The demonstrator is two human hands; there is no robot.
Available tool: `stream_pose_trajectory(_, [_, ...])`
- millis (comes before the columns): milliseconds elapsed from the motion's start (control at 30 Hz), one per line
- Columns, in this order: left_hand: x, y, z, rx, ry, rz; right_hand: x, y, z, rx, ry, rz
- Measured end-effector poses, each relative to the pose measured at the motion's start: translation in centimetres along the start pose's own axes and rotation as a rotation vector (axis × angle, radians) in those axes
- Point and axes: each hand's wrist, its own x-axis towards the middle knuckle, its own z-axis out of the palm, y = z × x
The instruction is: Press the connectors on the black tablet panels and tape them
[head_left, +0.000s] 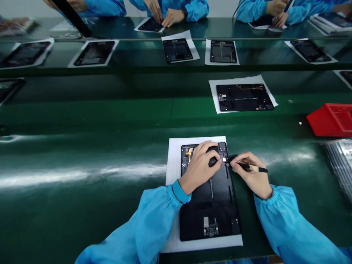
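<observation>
An opened tablet housing [207,205] lies on a white sheet [173,223] in front of me, with its inner parts showing. My left hand [200,165] rests over its upper part. Thumb and fingers there curl round into a near ring by the top right corner; what they pinch, if anything, is too small to tell. Just off the tablet's right edge, my right hand [253,174] is closed on dark tweezers [258,168]. Their tips point left toward a small pale part [224,160] close to my left fingertips. A small circuit board [211,228] shows at the tablet's lower end.
Another opened tablet [244,97] on white paper lies farther up the green bench [82,212]. A red bin [334,119] and clear plastic trays [342,161] are at the right. Several tablets on sheets sit along the far strip, where co-workers in blue sleeves [198,11] handle others.
</observation>
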Motion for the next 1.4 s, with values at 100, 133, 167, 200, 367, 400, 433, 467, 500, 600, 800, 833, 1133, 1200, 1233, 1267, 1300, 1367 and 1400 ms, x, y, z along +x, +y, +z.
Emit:
stream_pose_trajectory(100, [-0.01, -0.03, 0.09, 0.019, -0.014, -0.003, 0.05, -0.01, -0.03, -0.002, -0.008, -0.003])
stream_pose_trajectory(133, [-0.02, -0.04, 0.1, 0.02, -0.018, -0.003, 0.07, -0.01, -0.02, -0.003, -0.01, -0.003])
stream_pose_trajectory(167, [-0.02, -0.06, 0.1, 0.02, -0.018, -0.001, 0.1, 0.0, -0.01, -0.007, -0.011, -0.003])
stream_pose_trajectory(200, [-0.03, -0.07, 0.1, 0.019, -0.019, 0.0, 0.12, 0.02, 0.0, -0.014, -0.011, -0.003])
stream_pose_trajectory(367, [-0.05, -0.16, 0.07, 0.011, -0.029, -0.011, 0.2, 0.14, 0.02, -0.048, 0.009, 0.01])
stream_pose_trajectory(400, [-0.04, -0.19, 0.07, 0.005, -0.032, -0.014, 0.21, 0.14, 0.01, -0.046, 0.017, 0.013])
stream_pose_trajectory(433, [-0.03, -0.22, 0.07, -0.003, -0.035, -0.015, 0.23, 0.14, 0.0, -0.043, 0.027, 0.016])
stream_pose_trajectory(467, [-0.01, -0.25, 0.07, -0.013, -0.039, -0.016, 0.24, 0.12, -0.01, -0.04, 0.036, 0.018])
stream_pose_trajectory(500, [0.01, -0.28, 0.05, -0.024, -0.043, -0.016, 0.26, 0.1, -0.02, -0.037, 0.043, 0.02])
stream_pose_trajectory(600, [0.06, -0.27, -0.04, -0.049, -0.049, -0.013, 0.28, 0.03, -0.04, -0.037, 0.042, 0.022])
stream_pose_trajectory(800, [0.01, -0.15, -0.14, -0.051, 0.017, 0.014, 0.31, -0.03, -0.16, -0.027, 0.002, 0.009])
stream_pose_trajectory(833, [-0.01, -0.16, -0.13, -0.039, 0.012, 0.016, 0.33, -0.03, -0.19, -0.024, -0.002, 0.009])
stream_pose_trajectory(1133, [-0.09, -0.13, -0.03, 0.015, -0.036, 0.016, 0.45, 0.07, -0.13, -0.016, -0.001, 0.006])
stream_pose_trajectory(1200, [-0.09, -0.12, 0.02, 0.021, -0.04, 0.006, 0.43, 0.14, -0.12, -0.013, 0.005, 0.009])
stream_pose_trajectory(1233, [-0.09, -0.13, 0.04, 0.021, -0.042, 0.005, 0.41, 0.17, -0.12, -0.014, 0.009, 0.011])
stream_pose_trajectory(1267, [-0.08, -0.14, 0.05, 0.02, -0.045, 0.006, 0.4, 0.18, -0.13, -0.016, 0.011, 0.014])
stream_pose_trajectory(1300, [-0.07, -0.15, 0.05, 0.019, -0.047, 0.008, 0.38, 0.18, -0.13, -0.019, 0.013, 0.016])
stream_pose_trajectory(1367, [-0.04, -0.17, 0.05, 0.016, -0.048, 0.01, 0.37, 0.12, -0.13, -0.019, 0.016, 0.02])
stream_pose_trajectory(1400, [-0.03, -0.17, 0.04, 0.014, -0.048, 0.009, 0.37, 0.07, -0.14, -0.017, 0.017, 0.022])
